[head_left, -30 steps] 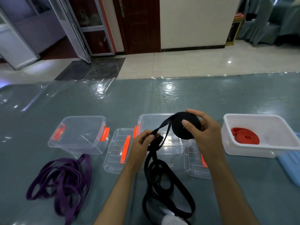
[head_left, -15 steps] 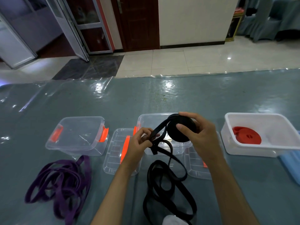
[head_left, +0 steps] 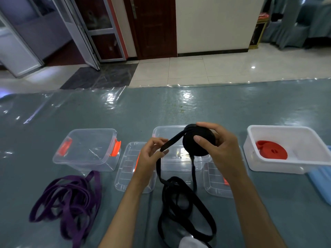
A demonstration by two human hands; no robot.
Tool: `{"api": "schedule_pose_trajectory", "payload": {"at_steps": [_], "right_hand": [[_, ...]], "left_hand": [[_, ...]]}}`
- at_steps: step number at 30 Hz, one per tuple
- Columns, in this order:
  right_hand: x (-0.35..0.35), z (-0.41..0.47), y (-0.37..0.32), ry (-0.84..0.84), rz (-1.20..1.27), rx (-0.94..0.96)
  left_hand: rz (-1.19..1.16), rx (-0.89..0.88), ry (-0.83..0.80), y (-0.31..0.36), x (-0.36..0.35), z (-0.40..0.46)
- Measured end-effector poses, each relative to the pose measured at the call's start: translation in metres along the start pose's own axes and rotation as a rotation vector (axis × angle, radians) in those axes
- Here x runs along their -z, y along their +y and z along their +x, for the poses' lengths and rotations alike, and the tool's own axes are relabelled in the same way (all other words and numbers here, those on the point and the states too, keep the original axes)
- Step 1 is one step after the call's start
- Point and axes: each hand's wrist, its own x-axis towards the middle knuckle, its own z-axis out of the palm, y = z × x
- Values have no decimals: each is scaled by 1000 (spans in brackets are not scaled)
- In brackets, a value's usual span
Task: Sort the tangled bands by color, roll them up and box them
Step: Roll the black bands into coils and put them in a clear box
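From the head view, the right hand (head_left: pixel 221 149) grips the black roll (head_left: pixel 198 140), thumb laid across its face and fingers curled over the top and far side, holding it up above the middle clear box (head_left: pixel 179 158). The left hand (head_left: pixel 152 154) pinches the black band (head_left: pixel 179 203) just where it feeds off the roll, thumb and fingertips closed on the strap. From that pinch the loose band drops down and piles in tangled loops on the tabletop (head_left: pixel 197 108) between the two forearms, the lowest loops lying over something white at the bottom edge that is too cut off to make out. Over on the left, the purple band (head_left: pixel 71 197) lies in a loose heap on the tabletop, just in front of the left clear box (head_left: pixel 86 149), which carries orange latches and sits open. Two clear lids are flat on the tabletop: the left lid (head_left: pixel 129 167) between the two clear boxes, partly behind the left hand, and the right lid (head_left: pixel 215 179) just right of the middle box, under the right forearm. On the right, the white box (head_left: pixel 286 133) holds the red roll (head_left: pixel 271 152), coiled flat on its floor. A blue lid (head_left: pixel 322 185) pokes out beside the white box at the right edge.
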Motion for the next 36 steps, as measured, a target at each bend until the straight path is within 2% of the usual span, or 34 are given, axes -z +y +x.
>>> {"api": "schedule_pose_trajectory", "payload": {"at_steps": [3, 11, 17, 22, 28, 33, 36], "right_hand": [[0, -2, -4, -28, -13, 10], [-1, -16, -23, -165, -69, 103], [6, -17, -56, -184, -43, 173], [10, -11, -90, -195, -58, 233], [5, -15, -116, -115, 60, 300], [4, -24, -115, -98, 136, 170], [6, -29, -112, -85, 143, 149]], "left_hand": [[122, -24, -49, 9, -1, -7], [234, -128, -220, 74, -25, -21], [277, -206, -154, 114, -33, -25], [435, -378, -123, 148, -39, -24], [225, -366, -160, 170, -46, -37], [254, -386, -150, 173, -44, -44], [209, -337, -125, 164, -51, -51]]}}
